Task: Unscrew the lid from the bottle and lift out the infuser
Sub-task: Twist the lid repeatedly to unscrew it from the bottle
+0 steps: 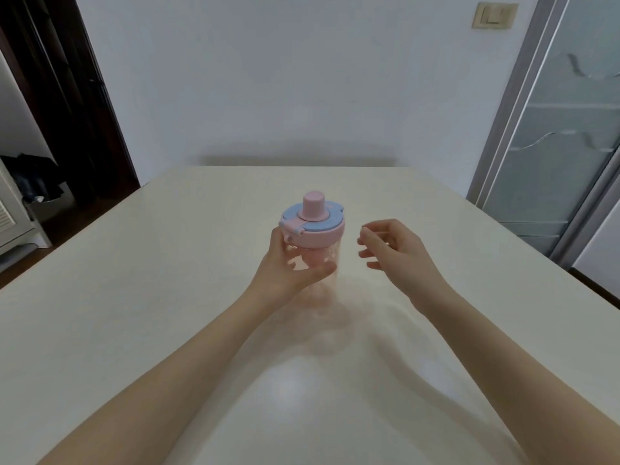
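A clear bottle (327, 255) with a pink tint is held a little above the white table (134, 297), near its middle. Its pink and blue lid (313, 221) with a pink spout cap sits on top of the bottle. A pink infuser (313, 258) shows faintly through the wall under the lid. My left hand (288, 266) is wrapped around the bottle's body from the left. My right hand (396, 250) hovers just right of the lid, fingers apart and curled, touching nothing.
The table's far edge (302, 167) meets a white wall. A frosted glass door (553, 129) stands at the right. At the left is a dark doorway (67, 112) with a white cabinet (13, 216) below it.
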Demonstrator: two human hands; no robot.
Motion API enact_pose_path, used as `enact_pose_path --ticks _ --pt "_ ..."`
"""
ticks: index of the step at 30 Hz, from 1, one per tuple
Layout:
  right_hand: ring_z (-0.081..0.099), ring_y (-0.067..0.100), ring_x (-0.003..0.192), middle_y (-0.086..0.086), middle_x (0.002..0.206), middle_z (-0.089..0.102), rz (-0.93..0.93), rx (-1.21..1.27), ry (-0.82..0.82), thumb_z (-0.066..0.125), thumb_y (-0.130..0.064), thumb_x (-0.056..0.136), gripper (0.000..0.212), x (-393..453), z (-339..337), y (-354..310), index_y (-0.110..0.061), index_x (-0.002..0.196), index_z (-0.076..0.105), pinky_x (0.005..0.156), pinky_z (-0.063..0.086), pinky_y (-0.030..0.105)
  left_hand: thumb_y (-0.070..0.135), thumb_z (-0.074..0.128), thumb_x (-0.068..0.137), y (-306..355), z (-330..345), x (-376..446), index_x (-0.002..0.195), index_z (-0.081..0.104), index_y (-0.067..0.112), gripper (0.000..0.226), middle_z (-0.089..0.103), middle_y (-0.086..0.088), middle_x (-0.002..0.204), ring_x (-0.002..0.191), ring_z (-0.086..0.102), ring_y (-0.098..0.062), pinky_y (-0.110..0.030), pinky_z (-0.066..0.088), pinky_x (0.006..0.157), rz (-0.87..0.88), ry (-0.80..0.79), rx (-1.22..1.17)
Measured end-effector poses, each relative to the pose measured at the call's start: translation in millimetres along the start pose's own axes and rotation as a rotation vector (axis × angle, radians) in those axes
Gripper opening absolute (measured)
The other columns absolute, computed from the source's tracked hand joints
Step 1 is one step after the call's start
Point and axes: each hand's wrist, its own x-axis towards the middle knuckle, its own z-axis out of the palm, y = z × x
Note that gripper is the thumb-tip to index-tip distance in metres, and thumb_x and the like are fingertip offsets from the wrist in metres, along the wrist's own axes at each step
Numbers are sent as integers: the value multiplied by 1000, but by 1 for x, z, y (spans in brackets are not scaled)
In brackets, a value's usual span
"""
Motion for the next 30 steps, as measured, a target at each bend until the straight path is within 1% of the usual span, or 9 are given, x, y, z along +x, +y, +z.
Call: enact_pose_path --ticks 2,5,8,11,16,20,24,26,30 --pt "67 8 91 -6 110 66 -23 -94 -44 57 -51 89 34 -1 7 -16 -25 111 57 78 55 30 55 86 51 0 0 -1 139 31 42 105 47 36 130 118 54 15 -12 44 93 8 6 16" --pt "59 -2 93 -8 114 58 -64 -188 -120 55 -65 82 59 1 23 -41 -24 123 45 67 45 19 45 88 59 0 1 -1 138 31 42 97 49 37 127 113 56 18 -2 48 79 24 16 74" --pt "56 15 112 0 125 48 -63 -271 -170 62 -67 74 78 2 47 -56 -23 134 39 83 52 32 46 85 61 -2 4 -2 137 34 44 91 59 32 123 107 65 15 -2 51 77 54 49 132" --pt "46 26 118 2 116 38 -62 -438 -119 65 -65 73 74 3 67 -61 -22 127 38 92 49 45 50 75 58 -5 8 -4 137 36 49 88 66 26 123 107 67 11 -16 57 85 78 70 123" --pt "56 21 101 -6 101 43 -105 -373 1 72 -56 65 60 8 70 -58 -22 107 45 80 52 37 56 72 54 -4 5 -1 142 37 40 96 66 27 118 104 66 14 -22 56 88 56 72 170" --pt "58 8 88 -5 101 50 -164 -338 -22 75 -55 61 54 14 63 -51 -24 97 50 64 44 25 61 76 53 -4 2 1 131 34 42 90 65 32 109 95 58 32 -6 52 72 28 83 233" --pt "59 2 83 -4 101 56 -218 -306 -123 75 -58 58 49 25 55 -47 -30 88 48 60 40 19 59 79 51 -4 0 3 129 35 40 91 63 33 110 95 57 34 -7 54 72 5 85 235" --pt "59 -1 72 -6 95 59 -247 -276 -219 78 -55 59 47 29 47 -45 -30 85 49 55 41 12 60 79 49 -4 0 4 128 35 41 93 62 33 112 101 62 25 -10 57 78 -2 73 243" --pt "56 -5 67 -12 87 58 -246 -259 -474 81 -36 67 39 44 26 -56 -24 93 56 58 43 12 56 83 50 -5 -4 5 131 37 41 94 63 24 124 122 68 -7 -37 62 99 -13 24 213"
